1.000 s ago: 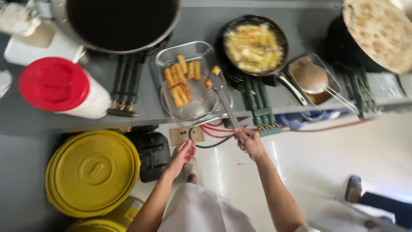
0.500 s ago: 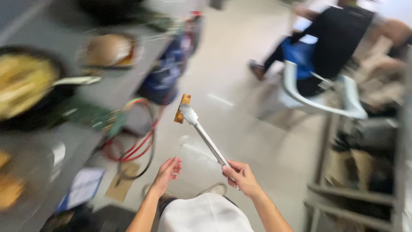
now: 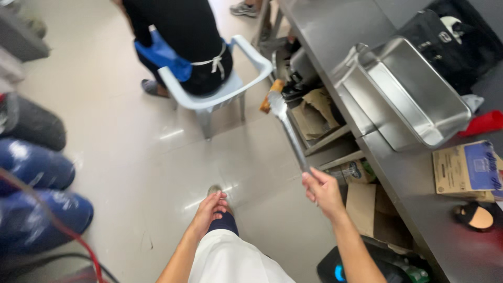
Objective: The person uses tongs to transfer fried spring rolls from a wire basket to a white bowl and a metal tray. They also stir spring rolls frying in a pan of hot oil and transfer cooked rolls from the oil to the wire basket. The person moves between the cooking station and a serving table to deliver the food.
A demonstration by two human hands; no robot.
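My right hand [image 3: 324, 191] grips the handle end of long metal tongs [image 3: 288, 131], held out over the floor. The tong tips pinch a small golden-brown fried piece [image 3: 268, 97] near the edge of a steel counter. My left hand [image 3: 210, 209] hangs low beside my white apron [image 3: 230, 259], fingers loosely apart and holding nothing. A large steel tray [image 3: 406, 89] sits on the counter to the right of the tongs.
A person in black with a blue apron sits on a white plastic chair [image 3: 220, 89] straight ahead. The steel counter [image 3: 419, 178] runs along the right, with a cardboard box [image 3: 463, 167], a black bag and a red cloth. Blue sacks [image 3: 36, 209] lie at left.
My view has swung away from the stove with its pans to the opposite counter. The tongs still carry the fried piece, which has travelled with my right hand across the room.
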